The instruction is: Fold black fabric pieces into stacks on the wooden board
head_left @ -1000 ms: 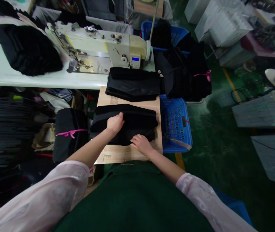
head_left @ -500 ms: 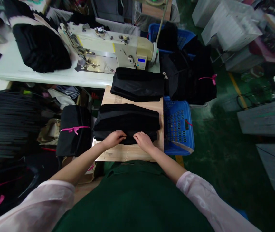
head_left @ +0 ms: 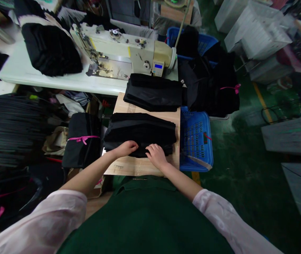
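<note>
A stack of folded black fabric pieces (head_left: 142,130) lies on a small wooden board (head_left: 129,167) in front of me. My left hand (head_left: 126,148) is curled on the near edge of the stack, fingers closed on the cloth. My right hand (head_left: 156,155) rests beside it on the same edge, fingers bent and pressing the fabric. A second stack of black fabric (head_left: 153,92) lies behind the first, at the board's far end.
A cream sewing machine (head_left: 124,53) stands on a white table (head_left: 47,83) with a black pile (head_left: 51,49) on it. A blue plastic crate (head_left: 196,141) sits right of the board. Black bundles tied with pink ribbon (head_left: 83,144) stand left; dark garments (head_left: 214,88) hang right.
My left hand slid from the top of the stack back to its near edge, beside my right hand. The view shifted slightly to the left.
</note>
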Demonstrator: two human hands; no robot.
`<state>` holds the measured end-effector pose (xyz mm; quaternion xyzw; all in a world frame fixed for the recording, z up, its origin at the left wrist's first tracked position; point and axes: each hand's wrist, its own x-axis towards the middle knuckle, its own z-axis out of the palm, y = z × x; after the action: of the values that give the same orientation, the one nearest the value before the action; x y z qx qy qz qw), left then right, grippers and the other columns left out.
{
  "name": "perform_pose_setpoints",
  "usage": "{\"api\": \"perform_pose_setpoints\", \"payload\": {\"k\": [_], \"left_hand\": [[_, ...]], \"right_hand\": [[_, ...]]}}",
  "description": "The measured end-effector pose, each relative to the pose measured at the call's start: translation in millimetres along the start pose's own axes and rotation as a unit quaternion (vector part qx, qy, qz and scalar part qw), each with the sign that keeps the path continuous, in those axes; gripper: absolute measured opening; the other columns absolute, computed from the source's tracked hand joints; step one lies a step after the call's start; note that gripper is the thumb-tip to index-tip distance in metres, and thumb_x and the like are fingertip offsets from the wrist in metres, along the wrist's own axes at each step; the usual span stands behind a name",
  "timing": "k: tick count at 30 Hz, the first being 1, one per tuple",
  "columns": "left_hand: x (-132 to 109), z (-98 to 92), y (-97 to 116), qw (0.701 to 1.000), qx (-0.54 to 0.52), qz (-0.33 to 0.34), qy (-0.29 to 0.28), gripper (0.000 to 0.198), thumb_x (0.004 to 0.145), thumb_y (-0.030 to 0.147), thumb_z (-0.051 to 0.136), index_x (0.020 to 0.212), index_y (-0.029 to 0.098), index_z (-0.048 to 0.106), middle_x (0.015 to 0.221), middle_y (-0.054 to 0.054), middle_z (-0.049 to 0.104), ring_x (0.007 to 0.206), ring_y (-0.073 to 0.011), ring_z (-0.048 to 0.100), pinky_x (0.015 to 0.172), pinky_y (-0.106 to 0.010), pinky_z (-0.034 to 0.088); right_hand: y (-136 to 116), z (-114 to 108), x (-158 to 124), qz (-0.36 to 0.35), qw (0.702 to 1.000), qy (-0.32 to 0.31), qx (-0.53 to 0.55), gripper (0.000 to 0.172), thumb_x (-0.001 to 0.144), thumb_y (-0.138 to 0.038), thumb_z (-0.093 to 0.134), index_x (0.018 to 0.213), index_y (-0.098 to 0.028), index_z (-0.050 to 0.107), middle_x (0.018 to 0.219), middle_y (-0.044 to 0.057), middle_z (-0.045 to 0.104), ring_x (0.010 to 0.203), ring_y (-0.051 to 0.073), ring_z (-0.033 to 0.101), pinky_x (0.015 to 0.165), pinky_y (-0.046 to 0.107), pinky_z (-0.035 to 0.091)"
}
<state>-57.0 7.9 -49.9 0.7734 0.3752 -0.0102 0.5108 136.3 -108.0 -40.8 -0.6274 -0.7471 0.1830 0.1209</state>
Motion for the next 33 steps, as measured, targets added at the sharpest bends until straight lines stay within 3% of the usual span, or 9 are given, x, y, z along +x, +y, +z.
{"api": "perform_pose_setpoints", "payload": {"k": [6,13,16,21,24,27,30,33], "left_hand": [[0,-1.2,2,0.999,-0.018,0.036,-0.027,0.024,0.076,0.035,0.051,0.072,0.017,0.067,0.079,-0.004,0.065,0.077,-0.0166,0.061,0.075,-0.026,0.048],[-3,-4.3,7,0.997,-0.034,0.06,-0.033,0.027,0.079,0.037,0.051,0.072,0.016,0.067,0.08,-0.005,0.064,0.078,-0.0166,0.061,0.078,-0.028,0.048],[-2,-2.8,6,0.997,-0.034,0.055,-0.034,0.027,0.079,0.038,0.051,0.073,0.016,0.066,0.08,-0.005,0.065,0.079,-0.0172,0.061,0.078,-0.028,0.048],[3,-3.0,5,0.999,-0.038,-0.013,0.033,0.029,0.082,0.039,0.045,0.082,0.016,0.063,0.078,-0.003,0.065,0.075,-0.0175,0.059,0.075,-0.03,0.047],[6,-9.2,7,0.996,-0.043,-0.008,0.076,0.031,0.085,0.041,0.043,0.083,0.017,0.06,0.075,-0.002,0.062,0.073,-0.0169,0.057,0.072,-0.029,0.047],[6,-16.6,10,0.993,-0.064,0.018,0.095,0.023,0.083,0.036,0.046,0.088,0.017,0.057,0.076,-0.001,0.06,0.072,-0.0155,0.056,0.071,-0.028,0.047],[2,-21.6,15,0.995,-0.049,0.043,0.078,0.014,0.08,0.028,0.046,0.086,0.018,0.055,0.077,0.0,0.059,0.072,-0.0145,0.055,0.071,-0.027,0.047],[-4,-23.1,25,0.998,-0.01,0.062,0.023,0.019,0.083,0.026,0.043,0.082,0.019,0.061,0.082,-0.002,0.064,0.078,-0.0156,0.059,0.08,-0.029,0.047]], "right_hand": [[3,0,4,-0.025,0.999,-0.028,0.005,0.017,0.091,-0.034,0.06,0.096,-0.018,0.065,0.097,0.007,0.061,0.093,0.021,0.052,0.08,0.033,0.042],[-1,4,10,-0.019,0.999,-0.035,0.015,0.012,0.09,-0.022,0.061,0.102,-0.019,0.062,0.101,0.007,0.06,0.095,0.02,0.052,0.08,0.032,0.042],[-3,1,15,-0.029,0.998,-0.055,-0.003,0.007,0.089,-0.022,0.062,0.096,-0.019,0.063,0.095,0.006,0.06,0.092,0.02,0.052,0.078,0.031,0.041],[-4,-6,14,-0.117,0.991,-0.048,-0.041,0.01,0.093,-0.021,0.055,0.088,-0.018,0.062,0.095,0.007,0.061,0.094,0.021,0.05,0.08,0.033,0.039],[-4,-6,5,-0.155,0.986,-0.05,-0.039,0.016,0.096,-0.019,0.047,0.088,-0.017,0.061,0.087,0.007,0.063,0.089,0.02,0.053,0.082,0.034,0.039],[-3,-3,-2,-0.073,0.997,-0.034,-0.002,0.015,0.097,-0.02,0.047,0.093,-0.017,0.061,0.083,0.006,0.065,0.081,0.018,0.057,0.077,0.031,0.042],[-4,-1,0,0.02,0.997,0.015,0.069,0.015,0.096,-0.018,0.046,0.102,-0.017,0.06,0.093,0.007,0.067,0.086,0.018,0.06,0.077,0.029,0.046],[-4,-4,8,0.018,0.994,0.038,0.105,0.019,0.096,-0.016,0.045,0.107,-0.018,0.061,0.1,0.008,0.067,0.094,0.019,0.061,0.083,0.03,0.047]]}}
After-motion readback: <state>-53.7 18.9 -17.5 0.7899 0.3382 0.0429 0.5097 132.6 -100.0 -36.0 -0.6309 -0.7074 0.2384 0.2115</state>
